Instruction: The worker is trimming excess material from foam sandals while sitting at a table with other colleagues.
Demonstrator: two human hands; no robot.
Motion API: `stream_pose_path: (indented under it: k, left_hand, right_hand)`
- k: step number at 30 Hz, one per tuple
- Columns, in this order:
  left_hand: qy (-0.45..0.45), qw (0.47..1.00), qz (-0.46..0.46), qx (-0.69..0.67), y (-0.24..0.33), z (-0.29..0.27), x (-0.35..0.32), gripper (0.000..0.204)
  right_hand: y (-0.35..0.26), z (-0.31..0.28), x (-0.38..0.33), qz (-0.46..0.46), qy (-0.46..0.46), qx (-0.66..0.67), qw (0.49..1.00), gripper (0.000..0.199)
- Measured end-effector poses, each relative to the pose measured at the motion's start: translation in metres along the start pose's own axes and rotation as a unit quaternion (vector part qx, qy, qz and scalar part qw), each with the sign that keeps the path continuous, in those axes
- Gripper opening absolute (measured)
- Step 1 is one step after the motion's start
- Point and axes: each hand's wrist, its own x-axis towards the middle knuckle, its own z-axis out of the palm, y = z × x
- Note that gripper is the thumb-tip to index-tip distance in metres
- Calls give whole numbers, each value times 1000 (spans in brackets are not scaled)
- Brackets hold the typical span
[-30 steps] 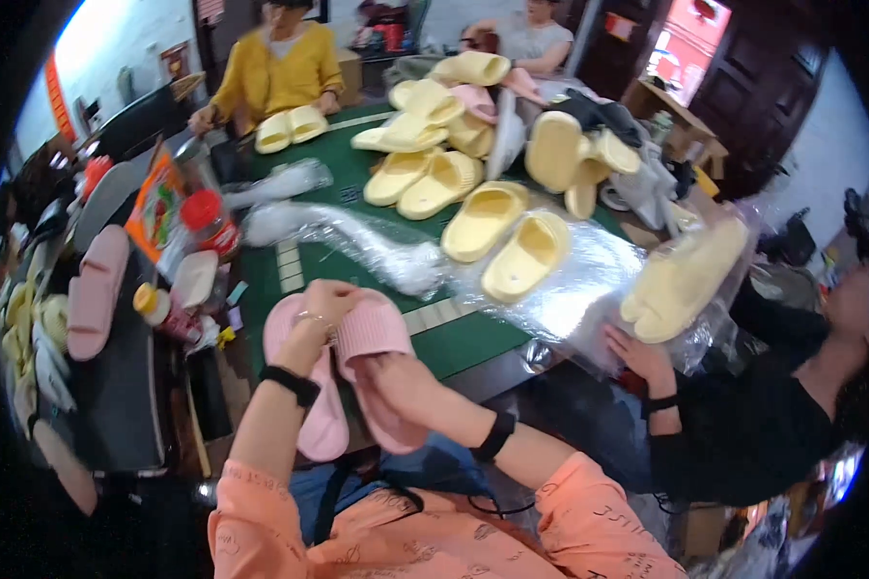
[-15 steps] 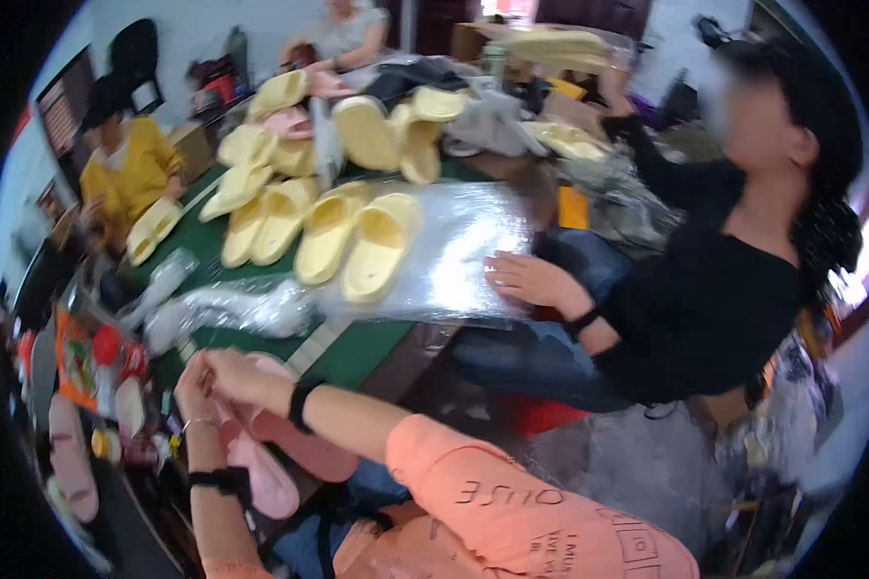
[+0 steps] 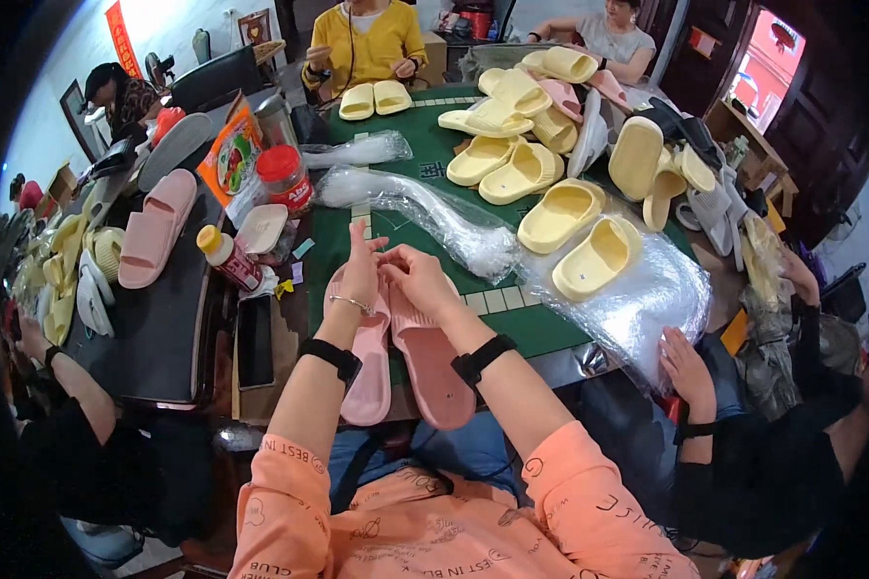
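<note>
Peach printed sleeves, black wristbands

Matt pink foam slippers [image 3: 406, 362]; glossy clear plastic wrap [image 3: 637, 289].

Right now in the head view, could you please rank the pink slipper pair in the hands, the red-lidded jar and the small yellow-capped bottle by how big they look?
1. Pink slipper pair, held by both hands, though nearness to the camera inflates it.
2. Red-lidded jar.
3. Yellow-capped bottle, which looks about the same; I would not rank these two firmly.
</note>
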Motion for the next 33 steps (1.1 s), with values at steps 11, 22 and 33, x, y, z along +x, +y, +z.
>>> stream_pose_path:
  k: [11,22,33]
  left_hand:
    - [-56,984,49,163,-20,-17,18,42]
    - [-27,871,82,483,-16,-9,22,27]
    - [42,947,120,294,-20,-12,13,23]
  right_hand:
    - [5,0,0,-34,64,-69,995,10]
    - [18,-9,8,4,109,109,988,9]
    - [9,-3,5,6,111,52,993,14]
